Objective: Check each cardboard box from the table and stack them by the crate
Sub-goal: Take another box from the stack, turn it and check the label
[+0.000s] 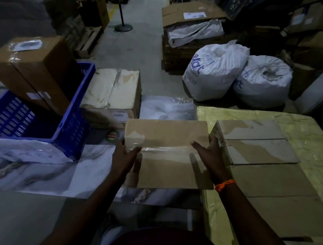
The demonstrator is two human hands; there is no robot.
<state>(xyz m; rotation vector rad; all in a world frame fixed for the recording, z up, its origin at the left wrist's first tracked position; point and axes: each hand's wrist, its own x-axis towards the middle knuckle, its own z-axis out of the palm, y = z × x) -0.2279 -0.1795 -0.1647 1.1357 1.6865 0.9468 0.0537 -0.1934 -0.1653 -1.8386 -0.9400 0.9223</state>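
Observation:
I hold a taped brown cardboard box (167, 153) in front of me, above the gap between the table and the floor. My left hand (125, 156) grips its left side and my right hand (208, 151) grips its right side. More flat cardboard boxes (260, 148) lie on the yellow-covered table (303, 129) at right. The blue plastic crate (67, 128) stands at left with a tall brown box (33, 73) leaning inside it. Beside the crate sits a pale taped box (113, 91).
Two full white sacks (215, 72) sit on the floor at the right. Behind them are pallets with piled cartons (190, 14). A black post stand (123, 26) stands in the concrete aisle. White plastic sheeting (32, 153) lies under the crate.

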